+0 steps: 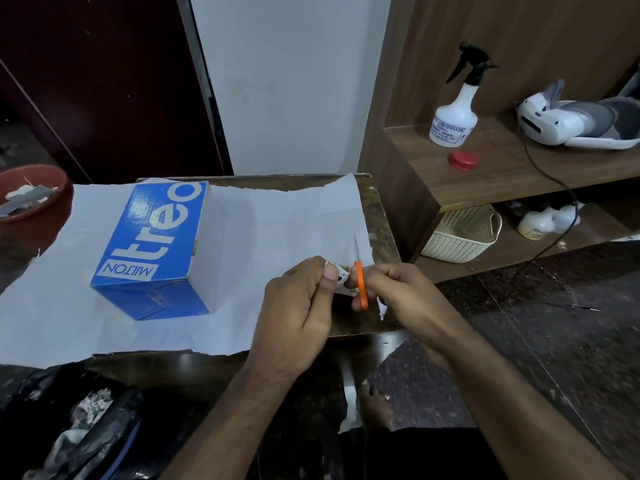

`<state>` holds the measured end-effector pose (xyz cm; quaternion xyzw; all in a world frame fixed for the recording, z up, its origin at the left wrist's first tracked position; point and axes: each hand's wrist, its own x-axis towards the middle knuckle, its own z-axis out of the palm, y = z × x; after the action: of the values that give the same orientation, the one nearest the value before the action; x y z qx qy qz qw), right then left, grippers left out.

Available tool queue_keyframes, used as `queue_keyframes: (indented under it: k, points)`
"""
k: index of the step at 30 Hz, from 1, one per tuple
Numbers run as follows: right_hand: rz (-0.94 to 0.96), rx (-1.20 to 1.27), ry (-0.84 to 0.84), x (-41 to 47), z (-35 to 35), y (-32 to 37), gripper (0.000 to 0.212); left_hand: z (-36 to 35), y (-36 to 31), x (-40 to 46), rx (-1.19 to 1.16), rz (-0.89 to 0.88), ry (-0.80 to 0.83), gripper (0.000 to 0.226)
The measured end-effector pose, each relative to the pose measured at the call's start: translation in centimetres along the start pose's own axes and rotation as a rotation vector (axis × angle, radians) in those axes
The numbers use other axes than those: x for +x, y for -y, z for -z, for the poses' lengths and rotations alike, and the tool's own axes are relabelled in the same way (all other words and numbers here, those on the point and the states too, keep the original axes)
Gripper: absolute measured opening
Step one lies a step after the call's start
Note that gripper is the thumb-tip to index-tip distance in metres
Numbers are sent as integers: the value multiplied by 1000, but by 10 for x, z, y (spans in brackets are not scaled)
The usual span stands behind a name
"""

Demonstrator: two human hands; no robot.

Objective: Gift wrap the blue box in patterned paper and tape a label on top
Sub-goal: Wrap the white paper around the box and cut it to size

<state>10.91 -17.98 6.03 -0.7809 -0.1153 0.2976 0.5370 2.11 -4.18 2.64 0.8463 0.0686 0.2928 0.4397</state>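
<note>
The blue box [157, 251] lies on a large sheet of wrapping paper [277, 230] spread white side up over a small dark table [381, 220]. At the sheet's right edge my left hand [298, 306] pinches a folded-up bit of the paper, whose patterned side shows between the fingers. My right hand [398, 292] grips orange-handled scissors [361, 285], their thin blades pointing away along the paper's edge. The two hands sit close together, well to the right of the box.
A brown bowl [31, 192] with scraps sits at the far left. A wooden shelf on the right carries a spray bottle [455, 109], a red cap [463, 160] and a white headset [568, 121]; a cream basket [462, 233] stands below. Paper scraps [349, 410] lie on the floor near me.
</note>
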Motion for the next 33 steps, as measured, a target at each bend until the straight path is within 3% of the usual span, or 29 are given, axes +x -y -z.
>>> queue_keyframes:
  k: [22,27,33]
  points:
    - [37,-22,12,2,5,0,27,1,3,-1,13,-18,-8,36]
    - [58,-14,15,3,4,1,44,0,2,-1,-3,-18,3,38]
    - [67,-15,27,3,7,1,28,1,2,-2,-7,-21,4,37]
